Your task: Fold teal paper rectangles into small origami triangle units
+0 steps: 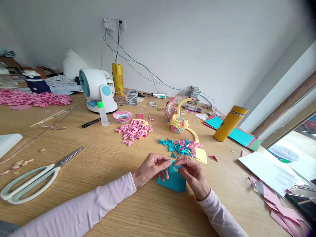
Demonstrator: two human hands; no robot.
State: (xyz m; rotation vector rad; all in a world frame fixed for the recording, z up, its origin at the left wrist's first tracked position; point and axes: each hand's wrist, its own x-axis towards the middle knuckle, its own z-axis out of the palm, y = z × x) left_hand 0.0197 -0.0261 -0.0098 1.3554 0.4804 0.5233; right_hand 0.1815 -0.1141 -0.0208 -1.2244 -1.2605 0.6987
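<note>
The wooden bench (128, 217) spreads beneath both hands. The biggest thing standing on it is a white-and-blue fan (98, 87), well beyond the left hand (154, 168) and off to its left. Next in size, a yellow flask (229, 125) stands beyond the right hand (194, 172) and to its right. Large scissors (57, 166) lie well to the left of the left hand, blades slightly parted and pointing away.

A heap of pink folded paper (133, 131) sits ahead of the left hand, a little to its left. A smaller heap, blue and pink mixed (184, 148), lies just ahead of the right hand. Past that heap is a basket (179, 125) of folded pieces with yellow around its top. Below and between the hands lies a stack of blue paper (174, 182), its corners out of line, partly covered by the left hand's fingers.

Smaller again, yellow slips (201, 154) lie just past the right hand, and a single pink piece (213, 158) rests to their right.

Smallest is the small blue paper (177, 167) held up above the stack: the left hand pinches it with thumb and forefinger, and the right hand grips its other side with the fingertips.
</note>
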